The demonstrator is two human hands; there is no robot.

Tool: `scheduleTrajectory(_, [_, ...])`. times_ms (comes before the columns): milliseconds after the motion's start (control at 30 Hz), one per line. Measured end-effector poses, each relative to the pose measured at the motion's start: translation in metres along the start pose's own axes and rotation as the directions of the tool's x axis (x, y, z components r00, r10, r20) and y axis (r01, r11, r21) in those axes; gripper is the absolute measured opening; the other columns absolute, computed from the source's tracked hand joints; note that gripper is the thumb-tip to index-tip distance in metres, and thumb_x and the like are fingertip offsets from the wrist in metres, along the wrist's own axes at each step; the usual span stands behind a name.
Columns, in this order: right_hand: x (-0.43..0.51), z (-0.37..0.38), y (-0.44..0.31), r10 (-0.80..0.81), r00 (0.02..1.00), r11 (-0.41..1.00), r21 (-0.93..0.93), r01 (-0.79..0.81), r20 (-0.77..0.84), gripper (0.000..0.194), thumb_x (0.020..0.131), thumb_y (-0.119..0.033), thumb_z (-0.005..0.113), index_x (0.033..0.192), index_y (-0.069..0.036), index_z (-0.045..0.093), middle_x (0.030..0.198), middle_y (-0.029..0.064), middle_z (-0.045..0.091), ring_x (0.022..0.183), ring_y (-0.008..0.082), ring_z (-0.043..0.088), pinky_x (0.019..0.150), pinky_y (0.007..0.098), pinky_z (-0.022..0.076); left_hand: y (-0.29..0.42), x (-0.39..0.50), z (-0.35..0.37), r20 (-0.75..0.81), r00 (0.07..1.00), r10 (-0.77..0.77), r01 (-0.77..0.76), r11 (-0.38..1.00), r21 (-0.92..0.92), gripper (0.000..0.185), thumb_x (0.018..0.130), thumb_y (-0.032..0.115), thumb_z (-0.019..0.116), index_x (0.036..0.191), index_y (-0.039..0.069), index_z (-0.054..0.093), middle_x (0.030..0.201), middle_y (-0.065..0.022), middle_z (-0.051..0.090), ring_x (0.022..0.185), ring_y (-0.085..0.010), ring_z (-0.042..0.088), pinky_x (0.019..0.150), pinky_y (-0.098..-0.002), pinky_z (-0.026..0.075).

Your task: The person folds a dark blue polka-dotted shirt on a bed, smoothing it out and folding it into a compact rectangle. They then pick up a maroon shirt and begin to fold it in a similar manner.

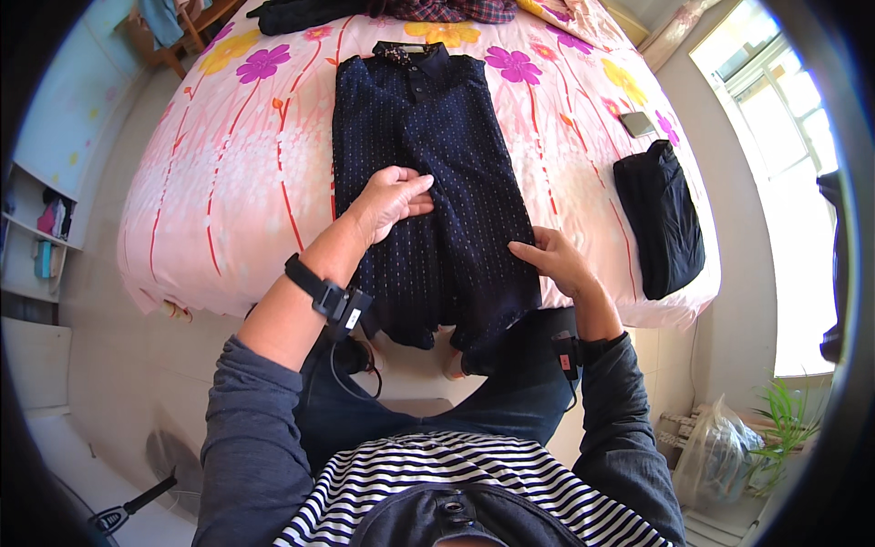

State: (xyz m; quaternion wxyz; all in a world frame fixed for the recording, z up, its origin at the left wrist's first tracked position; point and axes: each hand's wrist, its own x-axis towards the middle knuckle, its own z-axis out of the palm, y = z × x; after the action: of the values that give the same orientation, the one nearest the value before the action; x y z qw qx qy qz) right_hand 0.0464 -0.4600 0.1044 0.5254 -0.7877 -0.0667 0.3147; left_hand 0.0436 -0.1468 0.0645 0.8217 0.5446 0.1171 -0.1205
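A long dark navy button-up shirt (383,130) with rows of small light dashes lies on the bed, its collar (432,63) pointing away from me. Its sides are folded in, and the hem hangs past the bed's near edge above my legs. My left hand (403,198) pinches the cloth near the front middle, where a ridge runs up the fabric. At the shirt's right edge, my right hand (557,260) grips the side, thumb on top and the other fingers partly hidden.
The bed has a pink floral sheet (232,171). A folded black garment (660,222) and a phone-like flat object (637,124) lie at right. Dark clothing (307,14) and a plaid garment (454,9) rest at the far edge. A plastic bag (718,451) and a plant (786,410) stand lower right.
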Motion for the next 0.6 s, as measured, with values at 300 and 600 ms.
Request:
scheduleTrajectory(300, [-0.042,0.038,0.043,0.18,0.98,0.926,0.351,-0.139,-0.087,0.041,0.1,-0.034,0.066,0.118,0.004,0.066,0.105,0.0057,0.072,0.089,0.0098,0.065,0.075,0.0242,0.0524,-0.064,-0.085,0.071,-0.106,0.994,-0.022,0.066,0.903,0.425,0.053,0.092,0.032,0.078,0.117,-0.006,0.051,0.101,-0.0146,0.066,0.085,-0.0198,0.069,0.068,-0.0321,0.062])
scheduleTrajectory(600, [-0.076,0.049,0.046,-0.124,0.981,0.836,0.516,0.185,-0.152,0.027,0.102,-0.03,0.064,0.118,-0.007,0.065,0.102,-0.0017,0.064,0.094,0.0094,0.064,0.08,0.031,0.0599,-0.072,-0.111,0.075,-0.052,0.997,0.049,-0.061,0.959,-0.275,0.012,0.096,0.015,0.059,0.103,0.005,0.062,0.1,-0.0061,0.067,0.084,-0.0174,0.069,0.079,-0.036,0.059])
